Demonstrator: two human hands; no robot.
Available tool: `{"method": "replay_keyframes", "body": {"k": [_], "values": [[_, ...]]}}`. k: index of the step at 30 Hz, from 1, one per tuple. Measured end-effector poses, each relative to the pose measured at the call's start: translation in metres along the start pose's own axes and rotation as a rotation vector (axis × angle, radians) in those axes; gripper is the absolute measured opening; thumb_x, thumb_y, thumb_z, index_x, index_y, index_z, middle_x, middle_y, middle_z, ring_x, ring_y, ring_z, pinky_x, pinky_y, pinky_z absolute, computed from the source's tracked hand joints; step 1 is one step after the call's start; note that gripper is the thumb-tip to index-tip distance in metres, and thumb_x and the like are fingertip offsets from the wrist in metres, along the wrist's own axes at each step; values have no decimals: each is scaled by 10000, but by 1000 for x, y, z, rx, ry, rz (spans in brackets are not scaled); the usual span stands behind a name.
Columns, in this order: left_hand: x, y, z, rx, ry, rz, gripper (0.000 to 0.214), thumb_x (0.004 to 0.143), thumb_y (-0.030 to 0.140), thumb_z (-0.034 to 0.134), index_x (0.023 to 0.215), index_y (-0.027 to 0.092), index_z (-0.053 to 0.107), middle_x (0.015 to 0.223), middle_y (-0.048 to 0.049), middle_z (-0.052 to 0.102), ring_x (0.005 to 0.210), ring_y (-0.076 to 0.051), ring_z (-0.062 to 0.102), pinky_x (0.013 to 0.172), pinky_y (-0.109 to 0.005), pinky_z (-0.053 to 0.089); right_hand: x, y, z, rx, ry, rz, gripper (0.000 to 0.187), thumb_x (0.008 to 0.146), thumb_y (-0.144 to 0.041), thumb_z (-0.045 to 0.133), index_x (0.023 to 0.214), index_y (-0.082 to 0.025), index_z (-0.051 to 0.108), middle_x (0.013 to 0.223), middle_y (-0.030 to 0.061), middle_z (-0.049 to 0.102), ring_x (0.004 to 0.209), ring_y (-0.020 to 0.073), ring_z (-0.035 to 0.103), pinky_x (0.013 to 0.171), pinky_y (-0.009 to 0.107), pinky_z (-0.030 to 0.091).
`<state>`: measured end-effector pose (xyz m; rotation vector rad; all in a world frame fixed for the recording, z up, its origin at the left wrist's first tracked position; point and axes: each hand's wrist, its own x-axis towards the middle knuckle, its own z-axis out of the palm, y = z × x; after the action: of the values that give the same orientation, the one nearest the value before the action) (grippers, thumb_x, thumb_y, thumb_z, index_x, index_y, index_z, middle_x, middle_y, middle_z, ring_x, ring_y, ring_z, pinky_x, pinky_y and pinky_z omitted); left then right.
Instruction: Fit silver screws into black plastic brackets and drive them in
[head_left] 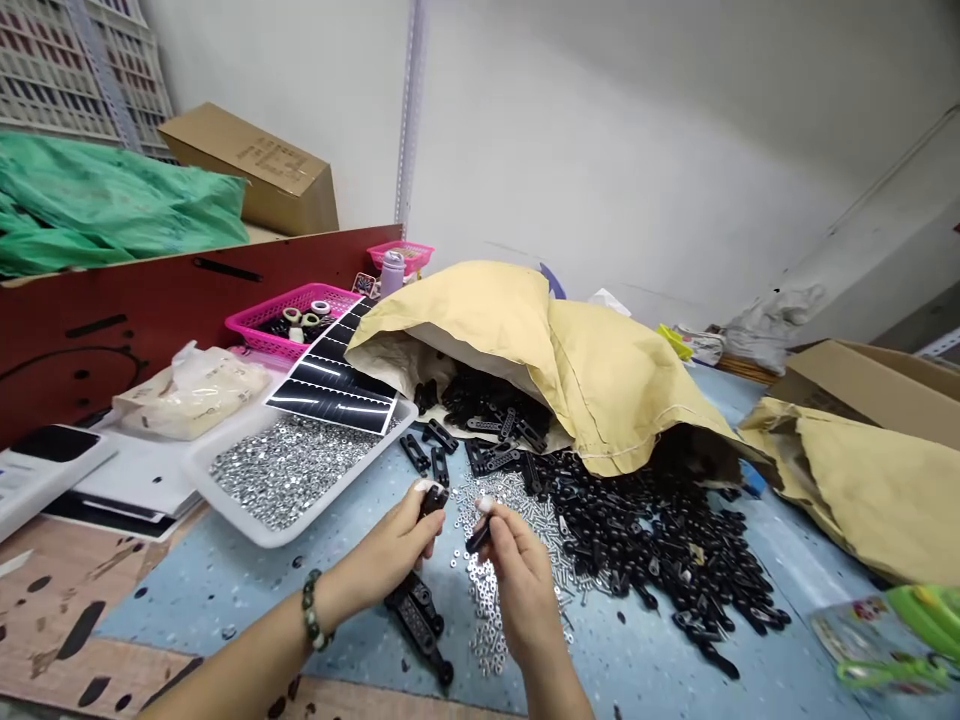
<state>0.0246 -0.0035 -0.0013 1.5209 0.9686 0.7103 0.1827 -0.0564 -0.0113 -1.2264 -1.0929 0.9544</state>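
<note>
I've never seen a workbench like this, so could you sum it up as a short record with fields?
Left fingers: gripping a black part
Right fingers: gripping a black piece
Near right fingers: loose silvery pieces
Left wrist: beaded bracelet
Left side: white tray of shiny metal bits
Beyond: yellow sacks, black components at their mouths

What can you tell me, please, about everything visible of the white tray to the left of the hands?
The white tray is shallow and oblong, with rounded corners and a raised rim; it looks like plastic. It sits upright at a slant, partly over the blue tabletop, and holds many small, shiny silver pieces that look metallic. A sheet printed with black strips overlaps its far edge. The left hand is near it, but not touching.
</note>
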Motion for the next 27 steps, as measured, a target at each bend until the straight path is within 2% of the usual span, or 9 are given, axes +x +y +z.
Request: {"method": "replay_keyframes", "body": {"k": [3, 7, 10, 14, 17, 19, 21, 24, 27], "values": [[-5, 4, -3, 154, -86, 70, 201, 918, 373, 455, 968, 190, 523, 702, 28, 558, 667, -159, 565, 615, -264, 446, 4, -10, 0, 94, -15, -13, 302, 819, -413, 636, 1004, -176, 658, 868, 48, 677, 732, 164, 628, 696, 304, 530], [-5, 14, -5, 246, -72, 223, 221, 918, 360, 482, 1066, 208, 542, 938, -11, 624, 930, -211, 577, 815, -312, 439, 5, -19, 3, -88, -62, -114, 216, 850, -342, 603, 989, -190, 666, 932, 60, 682, 822, 187, 637, 735, 314, 525], [-4, 20, -6, 309, -68, 262, 237, 932, 404, 476, 1051, 212, 547, 932, -10, 634, 866, -200, 586, 756, -299, 437, 4, -21, 5, -122, -55, -157, 184, 881, -311, 562, 1002, -202, 649, 957, 61, 675, 879, 193, 630, 770, 313, 514], [-1, 22, -5, 447, -68, 332, 241, 955, 384, 431, 845, 201, 542, 773, 12, 600, 706, -163, 560, 643, -269, 390, 6, -15, 5, -39, -42, -149, 150, 886, -308, 552, 969, -207, 628, 899, 42, 662, 842, 180, 624, 744, 294, 510], [3, 19, -8, 520, -92, 338, 279, 956, 384, 418, 782, 196, 530, 721, 16, 585, 654, -155, 546, 614, -267, 366, 6, -4, 1, -74, -13, -131, 163, 903, -318, 525, 997, -211, 606, 924, 45, 648, 866, 188, 621, 762, 311, 508], [7, 17, -15, 545, -103, 306, 278, 948, 394, 423, 794, 198, 546, 737, 10, 604, 673, -166, 563, 622, -273, 372, 4, 6, -4, -199, -39, -104, 189, 921, -301, 490, 1065, -218, 580, 962, 54, 640, 892, 200, 618, 779, 338, 505], [11, 14, -23, 565, -59, 243, 256, 934, 410, 430, 852, 202, 555, 758, 3, 617, 706, -187, 580, 635, -285, 384, 2, 17, -6, -477, -103, -127, 181, 894, -232, 529, 1065, -226, 588, 992, 61, 627, 931, 223, 598, 808, 373, 487], [18, 9, -30, 575, -10, 170, 237, 927, 398, 409, 950, 194, 527, 784, -8, 617, 738, -213, 586, 646, -308, 406, 2, 31, -4, -953, -178, -198, 115, 815, -124, 621, 880, -218, 635, 935, 53, 621, 918, 253, 564, 806, 404, 457], [26, 0, -30, 569, -82, 205, 214, 935, 330, 380, 979, 187, 532, 895, -32, 627, 832, -218, 585, 726, -327, 433, 5, 35, 1, -1163, -170, -221, 71, 812, -174, 664, 776, -205, 611, 862, 47, 615, 852, 253, 551, 771, 408, 454]]}}
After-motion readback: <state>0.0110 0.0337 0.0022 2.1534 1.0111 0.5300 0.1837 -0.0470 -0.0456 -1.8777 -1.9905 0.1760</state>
